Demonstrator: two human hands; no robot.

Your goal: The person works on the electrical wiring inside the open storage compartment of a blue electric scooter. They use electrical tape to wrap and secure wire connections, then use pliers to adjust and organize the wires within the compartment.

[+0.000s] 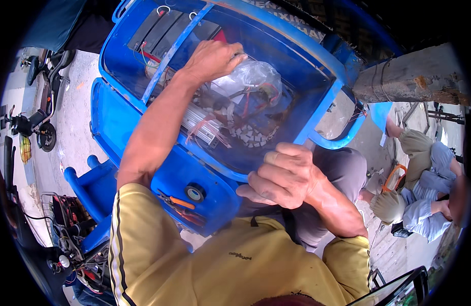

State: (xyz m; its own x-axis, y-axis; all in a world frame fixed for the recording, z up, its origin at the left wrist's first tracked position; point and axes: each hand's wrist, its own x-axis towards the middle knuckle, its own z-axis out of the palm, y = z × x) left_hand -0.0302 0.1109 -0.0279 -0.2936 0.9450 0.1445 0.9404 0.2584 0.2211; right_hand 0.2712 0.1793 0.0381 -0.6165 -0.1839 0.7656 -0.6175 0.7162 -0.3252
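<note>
The blue box (321, 113) at upper centre is already open, the clear bag (252, 77) still inside, the left hand (214, 60) hiding its grip, the right hand (287, 176) loosely closed.

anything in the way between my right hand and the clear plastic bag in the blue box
Nothing visible blocks the open space between your right hand and the clear plastic bag. The small white pieces lie low inside the blue box, and the blue crossbar is off to the bag's left.

Yellow shirt (210, 270), striped sleeves (144, 219), grey trousers (343, 171)
</note>
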